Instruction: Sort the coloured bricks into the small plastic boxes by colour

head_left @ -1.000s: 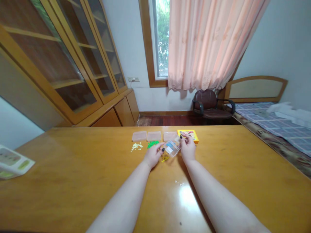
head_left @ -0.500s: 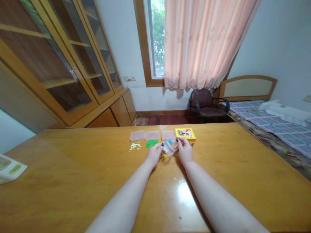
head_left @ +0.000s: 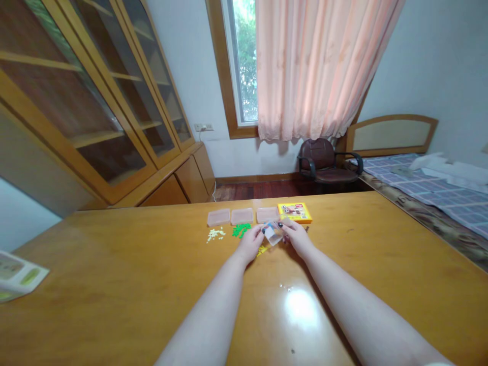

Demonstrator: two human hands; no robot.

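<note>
Your left hand (head_left: 251, 243) and right hand (head_left: 296, 235) both grip the small clear plastic box (head_left: 273, 232) just above the tabletop (head_left: 114, 264), over the yellow pieces (head_left: 261, 249) - handling stage, I judge - any tilt calls for a steady two-sided hold.

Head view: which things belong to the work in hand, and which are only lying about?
In use: clear box, held by left hand and right hand; yellow beads; green beads; pale beads; trays.
Lying about: yellow pack, white carton, chair, bed.
</note>
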